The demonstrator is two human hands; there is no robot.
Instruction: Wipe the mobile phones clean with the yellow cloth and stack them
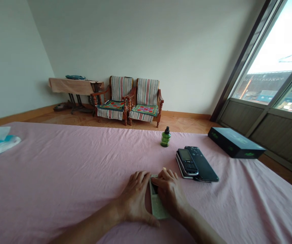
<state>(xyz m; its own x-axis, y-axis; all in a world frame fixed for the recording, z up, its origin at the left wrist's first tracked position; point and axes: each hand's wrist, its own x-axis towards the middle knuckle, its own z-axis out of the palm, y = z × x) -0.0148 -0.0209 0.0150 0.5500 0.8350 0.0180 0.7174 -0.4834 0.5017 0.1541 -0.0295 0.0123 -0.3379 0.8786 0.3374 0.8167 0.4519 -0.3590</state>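
A pale green mobile phone with a dark screen lies on the pink cloth before me. My left hand braces it along the left side, fingers at the top end and thumb at the bottom end. Over the phone's screen and right side, my right hand is closed, fingers curled and pressed down. A small pale yellowish bit shows above its knuckles; what the fingers hold is otherwise hidden. To the right lies a black keypad phone on top of another flat device, beside a larger dark smartphone.
A green spray bottle stands beyond my hands. At the right is a black box; at the far left, a tissue pack. Past the pink-covered surface stand two wooden chairs and a cloth-draped table.
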